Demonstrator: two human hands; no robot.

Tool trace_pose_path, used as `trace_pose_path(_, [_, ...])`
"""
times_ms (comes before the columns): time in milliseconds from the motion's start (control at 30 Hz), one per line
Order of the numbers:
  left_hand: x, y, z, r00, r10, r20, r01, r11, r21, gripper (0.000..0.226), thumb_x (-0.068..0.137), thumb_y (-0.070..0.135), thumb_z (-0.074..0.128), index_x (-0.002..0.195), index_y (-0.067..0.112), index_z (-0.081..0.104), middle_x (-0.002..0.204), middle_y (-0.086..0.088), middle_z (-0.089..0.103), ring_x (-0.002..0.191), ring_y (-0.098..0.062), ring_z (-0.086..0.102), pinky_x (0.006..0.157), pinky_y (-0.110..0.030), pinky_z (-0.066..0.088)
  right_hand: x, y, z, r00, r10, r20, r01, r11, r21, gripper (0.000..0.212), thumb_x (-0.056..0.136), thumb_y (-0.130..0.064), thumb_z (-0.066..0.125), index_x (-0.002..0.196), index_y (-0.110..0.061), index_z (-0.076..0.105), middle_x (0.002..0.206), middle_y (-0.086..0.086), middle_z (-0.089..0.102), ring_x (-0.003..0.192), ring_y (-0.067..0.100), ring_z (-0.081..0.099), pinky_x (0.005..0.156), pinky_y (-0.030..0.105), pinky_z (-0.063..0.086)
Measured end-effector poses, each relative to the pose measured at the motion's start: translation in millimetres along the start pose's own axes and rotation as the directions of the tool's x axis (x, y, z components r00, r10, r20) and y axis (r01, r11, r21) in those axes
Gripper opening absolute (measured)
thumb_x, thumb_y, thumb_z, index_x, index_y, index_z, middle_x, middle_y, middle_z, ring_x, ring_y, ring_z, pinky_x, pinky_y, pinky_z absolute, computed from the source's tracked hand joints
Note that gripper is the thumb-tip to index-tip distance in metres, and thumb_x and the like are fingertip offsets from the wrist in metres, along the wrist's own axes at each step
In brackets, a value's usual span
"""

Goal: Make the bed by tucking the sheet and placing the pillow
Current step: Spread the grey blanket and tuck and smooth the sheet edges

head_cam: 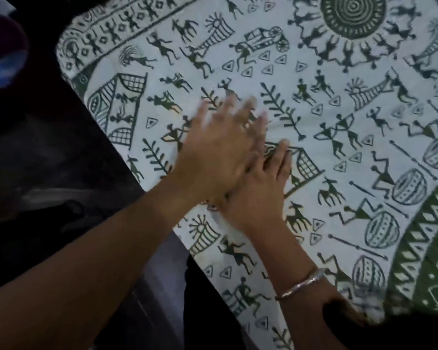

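A white sheet printed with dark green stick figures, huts and a sun lies spread flat over the bed. Both my hands are on it near its left edge. My left hand has its fingers straight and spread, blurred, palm down on the cloth. My right hand, with a metal bangle on the wrist, lies flat beside it, its fingers partly under the left hand. No pillow is in view.
The bed's edge runs diagonally from upper left to lower middle. Left of it is a dark floor. A dark rounded object sits at the far left. My dark-clothed legs stand against the bed side.
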State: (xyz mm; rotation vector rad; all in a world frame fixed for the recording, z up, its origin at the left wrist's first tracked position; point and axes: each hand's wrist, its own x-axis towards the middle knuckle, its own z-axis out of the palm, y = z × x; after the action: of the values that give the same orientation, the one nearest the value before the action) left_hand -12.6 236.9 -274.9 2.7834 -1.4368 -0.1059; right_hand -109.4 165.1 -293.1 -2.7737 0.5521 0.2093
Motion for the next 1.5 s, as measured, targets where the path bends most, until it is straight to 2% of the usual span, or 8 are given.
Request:
trace_pose_path(100, [5.1, -20.9, 2.5, 0.986, 0.109, 0.125, -0.097, 0.990, -0.102, 0.062, 0.094, 0.053, 0.013, 0.149, 0.027, 0.020, 0.157, -0.002, 0.019, 0.144, -0.026, 0.016, 0.114, -0.051, 0.007, 20.0, 2.3, -2.6, 0.999, 0.028, -0.018, -0.028, 1.000, -0.005, 0.094, 0.079, -0.072, 0.033, 0.152, -0.017, 0.010, 0.157, 0.019, 0.008, 0.142, 0.047, 0.000, 0.113, 0.060, 0.002])
trace_pose_path(433, [52.2, -160.8, 4.2, 0.946, -0.322, 0.026, 0.320, 0.945, 0.061, 0.067, 0.092, 0.056, 0.013, 0.150, 0.023, 0.015, 0.158, -0.009, 0.014, 0.144, -0.033, 0.014, 0.113, -0.056, 0.009, 102.6, -67.9, -2.0, 0.989, -0.145, 0.015, 0.145, 0.987, -0.069, 0.092, 0.074, -0.085, 0.020, 0.150, -0.033, 0.011, 0.154, 0.029, 0.002, 0.131, 0.065, -0.003, 0.106, 0.071, -0.003])
trace_pose_path(567, [32.0, -168.4, 3.9, 0.974, -0.228, -0.003, 0.228, 0.974, -0.006, 0.063, 0.095, 0.052, 0.019, 0.149, 0.021, 0.021, 0.157, -0.009, 0.018, 0.143, -0.032, 0.017, 0.113, -0.055, 0.010, 139.9, -92.2, 0.3, 0.991, -0.130, -0.014, 0.128, 0.987, -0.098, 0.098, 0.068, -0.085, 0.021, 0.150, -0.032, 0.009, 0.156, 0.024, 0.000, 0.131, 0.065, -0.005, 0.102, 0.074, -0.004])
trace_pose_path(733, [19.1, -217.5, 0.1, 0.937, -0.340, 0.081, 0.337, 0.940, 0.042, 0.072, 0.088, 0.058, 0.011, 0.151, 0.023, 0.008, 0.159, -0.006, 0.003, 0.145, -0.034, 0.002, 0.114, -0.052, 0.007, 167.3, -122.4, 4.3, 0.964, -0.266, 0.003, 0.264, 0.956, -0.130, 0.101, 0.069, -0.085, 0.023, 0.151, -0.028, 0.002, 0.157, 0.022, -0.005, 0.136, 0.058, -0.007, 0.104, 0.073, -0.003])
trace_pose_path(933, [15.5, -228.1, -9.9, 0.871, -0.484, -0.089, 0.476, 0.874, -0.098, 0.064, 0.092, 0.045, 0.031, 0.142, 0.006, 0.034, 0.144, -0.018, 0.037, 0.130, -0.035, 0.036, 0.108, -0.047, 0.029, 209.2, -145.1, -3.0, 0.919, -0.392, 0.042, 0.393, 0.904, -0.168, 0.102, 0.069, -0.080, 0.035, 0.151, -0.029, 0.002, 0.159, 0.010, -0.006, 0.137, 0.055, -0.010, 0.104, 0.073, -0.003])
trace_pose_path(1067, [3.9, -237.7, -0.9, 0.879, -0.475, -0.037, 0.461, 0.868, -0.184, 0.066, 0.091, 0.043, 0.031, 0.144, 0.003, 0.031, 0.145, -0.020, 0.033, 0.134, -0.033, 0.032, 0.111, -0.045, 0.028, 223.5, -161.0, -6.8, 0.894, -0.437, 0.096, 0.447, 0.869, -0.212, 0.100, 0.068, -0.076, 0.039, 0.150, -0.034, 0.000, 0.160, 0.000, -0.003, 0.134, 0.059, -0.013, 0.097, 0.079, -0.003])
trace_pose_path(1200, [3.3, -244.1, 0.4, 0.875, -0.480, -0.067, 0.438, 0.842, -0.314, 0.067, 0.090, 0.039, 0.038, 0.140, -0.005, 0.033, 0.143, -0.021, 0.033, 0.132, -0.032, 0.034, 0.110, -0.043, 0.030, 237.5, -171.6, -14.0, 0.847, -0.506, 0.160, 0.531, 0.818, -0.222, 0.103, 0.066, -0.074, 0.045, 0.150, -0.032, 0.003, 0.160, -0.001, -0.002, 0.142, 0.043, -0.013, 0.097, 0.079, -0.002])
trace_pose_path(1500, [22.4, -249.8, -12.6, 0.764, -0.640, 0.085, 0.598, 0.652, -0.466, 0.056, 0.084, 0.038, 0.049, 0.134, 0.013, 0.045, 0.133, -0.011, 0.042, 0.112, -0.027, 0.051, 0.089, -0.030, 0.040, 252.0, -194.6, -37.6, 0.842, -0.455, 0.289, 0.534, 0.777, -0.333, 0.121, 0.048, -0.088, 0.056, 0.148, -0.031, 0.020, 0.152, 0.001, 0.022, 0.136, 0.041, 0.017, 0.103, 0.073, 0.010])
